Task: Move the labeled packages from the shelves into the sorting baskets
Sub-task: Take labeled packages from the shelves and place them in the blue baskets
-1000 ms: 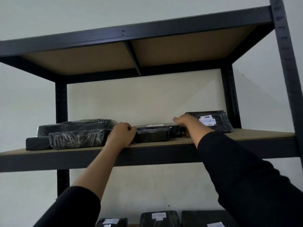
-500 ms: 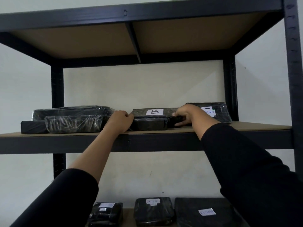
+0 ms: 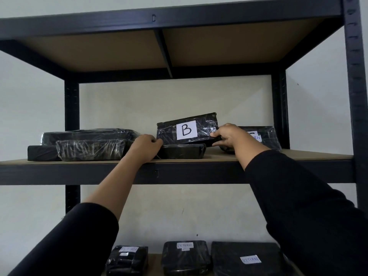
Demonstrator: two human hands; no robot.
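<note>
**Tilting B package off shelf**

Gripping both ends: left hand (image 3: 146, 145) at lower left corner, right hand (image 3: 231, 136) clamped on right edge of B package (image 3: 187, 130). Package tipped up, label facing out, resting on a flat black parcel (image 3: 182, 151) on middle shelf (image 3: 298, 155). Stacked parcels (image 3: 83, 144) just left; RETURN parcel (image 3: 264, 137) behind right hand.

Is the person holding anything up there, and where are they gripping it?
Yes: the black package marked B, tilted up. The right hand grips its lower right corner; the left hand is at its lower left corner.
</note>
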